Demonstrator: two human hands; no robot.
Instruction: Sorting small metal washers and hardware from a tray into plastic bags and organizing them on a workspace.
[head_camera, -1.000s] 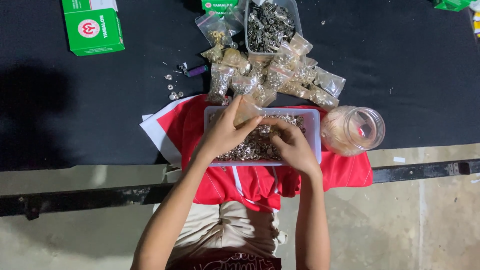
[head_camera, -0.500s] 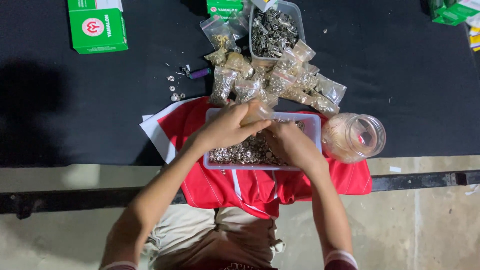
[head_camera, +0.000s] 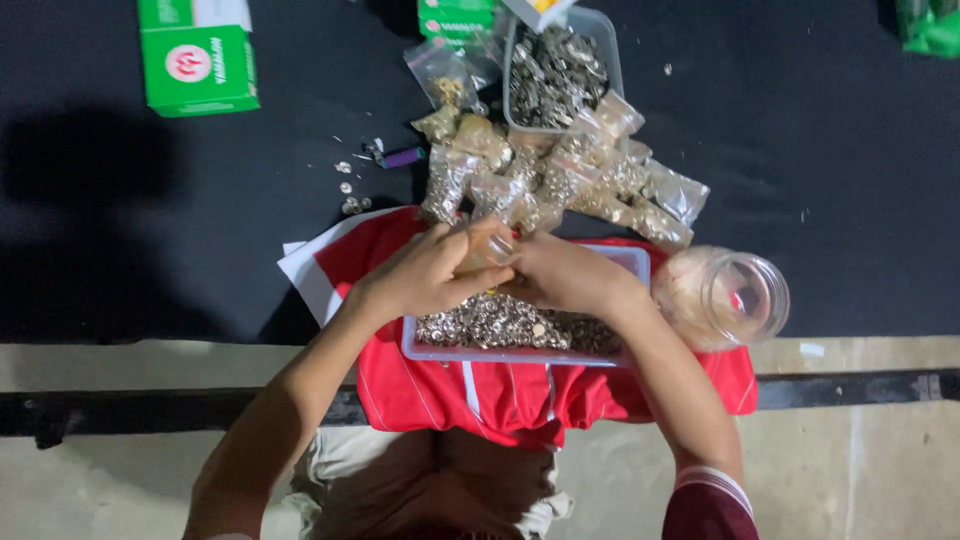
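Seen from the head camera, both hands meet over the shallow clear plastic tray of small silvery metal fasteners, which sits on a red cloth at the near edge of the black-covered table. The left hand and the right hand are closed together on a small clear plastic bag, fingers curled narrow around it above the far rim of the tray; how full the bag is cannot be told, since the fingers cover most of it. Compared with half a second and a second earlier, the hands have drawn closer to each other and lifted slightly toward the far side of the tray, so the bag is now pinched between them rather than lying under spread fingers, which reads as a bag being handled above the loose pieces, not scooping in them. Just beyond the hands lies a heap of filled small clear bags of metal pieces, touching a clear rectangular tub of silvery parts farther back. To the right, just beside the tray, a clear round plastic jar lies tilted. At the far left rests a green and white cardboard box, and a few loose fasteners are scattered near a small purple object.
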